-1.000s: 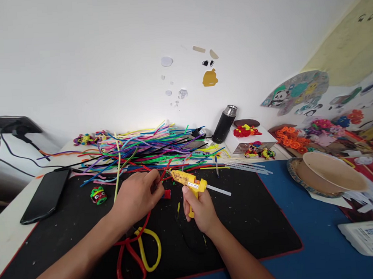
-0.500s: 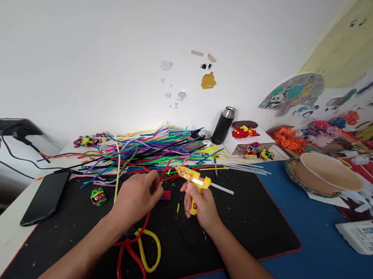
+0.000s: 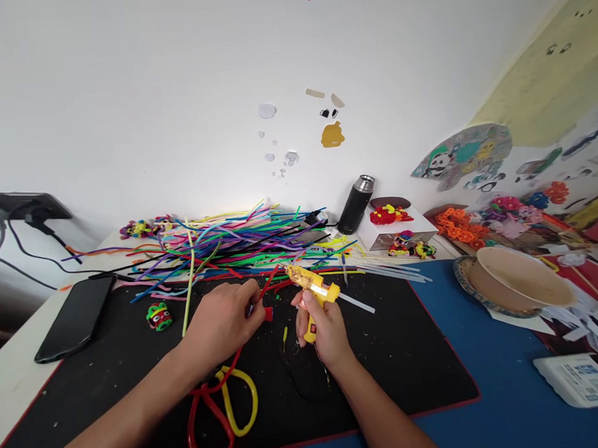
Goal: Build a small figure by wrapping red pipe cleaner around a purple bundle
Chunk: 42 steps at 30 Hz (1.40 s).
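My left hand [image 3: 228, 317] is closed in a pinch on a red pipe cleaner [image 3: 269, 280], whose tip sticks up to the right by the glue gun's nozzle. Whether they touch, I cannot tell. A small red and blue piece [image 3: 269, 314] shows beside the left fingertips, mostly hidden by them. In my right hand [image 3: 327, 328] is a yellow hot glue gun [image 3: 305, 278], gripped by its handle and tilted up to the left. A translucent glue stick [image 3: 358, 304] juts from its back. Scissors [image 3: 254, 402] with red and yellow handles lie below my left hand, their blades hidden.
Pipe cleaners [image 3: 239, 238] of many colours are heaped along the wall. On the left are a small green-and-red figure [image 3: 159, 318] and a phone [image 3: 75, 319]. A black flask [image 3: 356, 205], a white box [image 3: 398, 233] and a bowl [image 3: 528, 284] stand to the right.
The glue gun has risen and shifted slightly right in view. My left hand has moved a little lower, still pinching the red pipe cleaner. The view has turned slightly.
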{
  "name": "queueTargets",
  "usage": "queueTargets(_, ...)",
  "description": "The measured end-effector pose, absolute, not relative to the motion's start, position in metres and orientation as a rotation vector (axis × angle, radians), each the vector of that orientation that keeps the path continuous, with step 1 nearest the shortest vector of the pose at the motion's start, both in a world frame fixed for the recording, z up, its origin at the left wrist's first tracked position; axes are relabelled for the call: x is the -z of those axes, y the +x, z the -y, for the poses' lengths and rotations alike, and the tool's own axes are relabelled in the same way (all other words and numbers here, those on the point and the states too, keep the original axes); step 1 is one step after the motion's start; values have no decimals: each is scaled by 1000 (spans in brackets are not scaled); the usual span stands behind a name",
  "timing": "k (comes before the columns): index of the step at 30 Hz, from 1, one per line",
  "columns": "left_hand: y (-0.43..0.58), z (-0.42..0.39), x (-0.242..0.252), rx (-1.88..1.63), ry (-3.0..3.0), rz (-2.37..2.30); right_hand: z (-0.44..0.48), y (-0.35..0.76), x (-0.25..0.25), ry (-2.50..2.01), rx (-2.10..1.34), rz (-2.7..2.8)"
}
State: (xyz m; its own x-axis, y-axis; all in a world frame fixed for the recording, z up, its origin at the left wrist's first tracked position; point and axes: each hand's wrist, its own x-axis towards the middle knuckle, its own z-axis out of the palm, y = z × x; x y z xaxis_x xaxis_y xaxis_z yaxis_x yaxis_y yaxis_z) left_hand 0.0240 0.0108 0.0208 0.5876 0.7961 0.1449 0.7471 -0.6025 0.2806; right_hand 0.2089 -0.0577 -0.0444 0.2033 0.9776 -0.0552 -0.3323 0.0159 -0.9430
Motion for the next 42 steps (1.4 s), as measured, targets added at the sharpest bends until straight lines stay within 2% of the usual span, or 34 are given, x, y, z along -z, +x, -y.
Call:
queueTargets(12,23,-14,-20,-343,2619,-1322,57,209,45,-1082,-1204,786)
queueTargets(24,15,-20,-27,-517,2456,-1253,57,215,45,-1074,-1195,653)
queueTargets(42,16,-22,-16,-461,2350,-1114,129,315,44,-1306,-1154,207)
